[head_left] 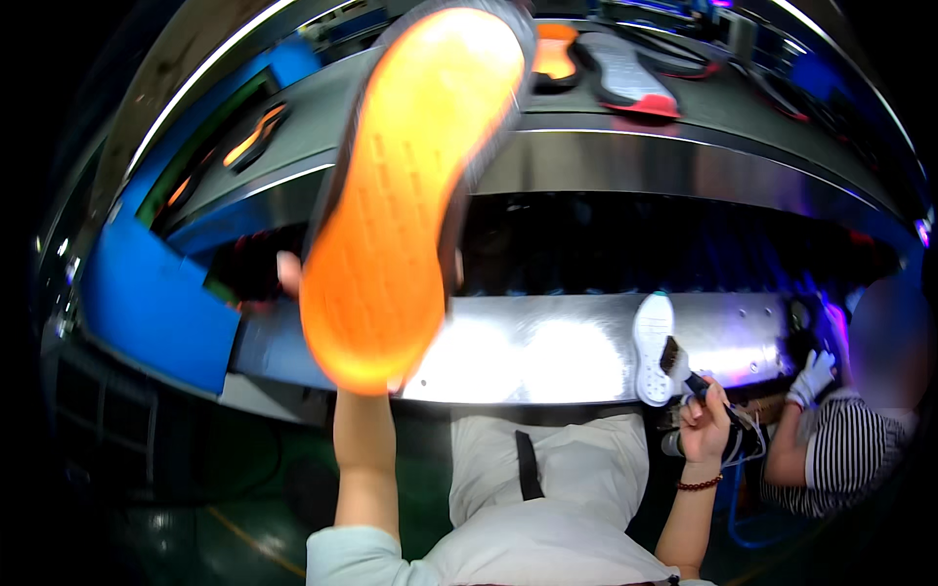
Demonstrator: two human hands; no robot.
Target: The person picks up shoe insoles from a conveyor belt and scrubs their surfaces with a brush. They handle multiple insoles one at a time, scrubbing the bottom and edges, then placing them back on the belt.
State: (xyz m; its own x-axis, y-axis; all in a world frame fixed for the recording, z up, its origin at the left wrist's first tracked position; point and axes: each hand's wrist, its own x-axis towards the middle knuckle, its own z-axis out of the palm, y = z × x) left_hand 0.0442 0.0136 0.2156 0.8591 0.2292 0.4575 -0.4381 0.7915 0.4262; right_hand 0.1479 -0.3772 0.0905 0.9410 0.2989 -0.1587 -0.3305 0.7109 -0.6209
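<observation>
Raised in front of me is a shoe sole (396, 205) with a bright orange inner face and a dark rim, slightly blurred. My left hand (289, 274) grips it from behind. Most of that hand is hidden by the sole; only fingertips show at its edges. My right hand (705, 426) is closed around the dark handle of a brush (696, 384) with dark and pale bristles. The bristle end is at the right edge of a white sole (652, 342) on the metal ledge; I cannot tell if they touch.
Beyond the metal ledge (508, 337) runs a grey conveyor belt (322, 112) carrying several soles, including a grey-and-red one (630, 78) and orange ones. A blue panel (156, 303) stands at left. At right sits a co-worker in a striped top (845, 449), wearing a white glove (813, 378).
</observation>
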